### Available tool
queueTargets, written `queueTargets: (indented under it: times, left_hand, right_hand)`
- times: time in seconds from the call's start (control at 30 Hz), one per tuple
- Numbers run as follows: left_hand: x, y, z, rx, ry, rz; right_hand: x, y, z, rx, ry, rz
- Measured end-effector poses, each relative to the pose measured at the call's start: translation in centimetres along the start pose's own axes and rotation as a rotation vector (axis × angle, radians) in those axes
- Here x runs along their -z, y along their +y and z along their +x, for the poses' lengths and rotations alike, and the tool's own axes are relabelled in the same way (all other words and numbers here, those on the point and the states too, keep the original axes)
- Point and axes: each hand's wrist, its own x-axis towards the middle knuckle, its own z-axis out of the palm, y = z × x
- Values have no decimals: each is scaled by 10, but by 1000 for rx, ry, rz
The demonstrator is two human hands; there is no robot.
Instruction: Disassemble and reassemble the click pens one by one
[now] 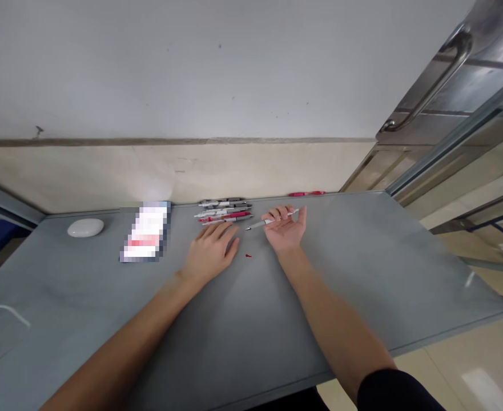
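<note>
My right hand (286, 229) lies palm up on the grey table (362, 262) and holds a white and grey pen (260, 224) across its fingers, tip pointing left. My left hand (212, 251) rests palm down and flat on the table, fingers spread, holding nothing. Its fingertips are just short of a row of several pens (224, 210), grey and red ones, lying side by side near the table's far edge. A tiny red piece (248, 255) lies on the table between my two hands.
A blurred white box or card (145, 231) lies left of the pens. A white oval object (85, 227) sits further left. A red pen (306, 194) lies at the far edge by the wall. A white cable (3, 311) runs at the left. A metal door with a handle (439, 74) stands at the right.
</note>
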Motion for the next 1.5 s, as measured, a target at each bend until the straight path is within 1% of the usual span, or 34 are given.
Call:
queueTargets:
  times: [0.13, 0.27, 0.33, 0.43, 0.5, 0.53, 0.6, 0.63, 0.67, 0.7, 0.73, 0.77, 0.83, 0.87, 0.9, 0.93, 1.0, 1.07, 1.13, 1.23, 1.33, 1.47, 1.5]
  left_hand:
    - [3, 6, 11, -41, 26, 11]
    - [1, 8, 16, -58, 40, 25]
    - [-1, 7, 15, -59, 39, 27]
    - [-1, 4, 14, -43, 45, 13]
    - [1, 2, 13, -25, 46, -3]
    - [2, 1, 13, -16, 43, -8]
    - [4, -1, 14, -3, 38, -7]
    - [5, -2, 14, 1, 36, -3]
    - [6, -2, 15, 3, 33, 2]
    - [6, -2, 15, 4, 29, 5]
    - [7, -2, 15, 5, 26, 6]
    - [7, -1, 15, 5, 25, 4]
    - [8, 1, 15, 4, 26, -4]
    - [8, 2, 14, 1, 30, -9]
    - [9, 3, 14, -6, 40, -12]
    - [9, 4, 13, -14, 56, -12]
    - [10, 5, 12, -37, 94, -5]
    - [10, 6, 10, -55, 119, 4]
    - [9, 8, 9, -63, 111, 6]
    - [8, 12, 9, -54, 86, 6]
    - [4, 13, 10, -16, 84, 35]
    - [-6, 10, 11, 53, 38, 101]
    - [-10, 8, 12, 58, 22, 102]
  right_hand:
    - [-10, 8, -8, -32, -13, -20]
    - [-19, 16, -16, -37, -53, -43]
    - [-21, 18, -19, -29, -17, -47]
    - [-21, 17, -19, -31, 80, -97]
    - [-17, 12, -17, -79, 144, -207]
    - [-14, 8, -15, -81, 177, -286]
    - [-10, 0, -13, 10, 280, -495]
    - [-8, -4, -13, 96, 290, -645]
    - [-7, -8, -15, 210, 257, -826]
    - [-6, -10, -17, 331, 181, -1033]
    - [-6, -12, -21, 466, 55, -1250]
    - [-6, -13, -26, 554, -120, -1467]
    - [-5, -10, -35, 748, -461, -1787]
    - [-4, -8, -39, 807, -616, -1909]
    - [-3, -5, -43, 865, -724, -2005]
    - [-2, -2, -45, 918, -792, -2079]
    - [0, 2, -47, 1016, -826, -2163]
    - [0, 4, -47, 1092, -812, -2195]
    - [-1, 3, -45, 1142, -813, -2213]
    - [-3, -2, -40, 1201, -846, -2246]
    - [-2, -13, -31, 1223, -878, -2287]
    - [4, -30, -11, 1193, -848, -2369]
    - [6, -34, -5, 1187, -817, -2401]
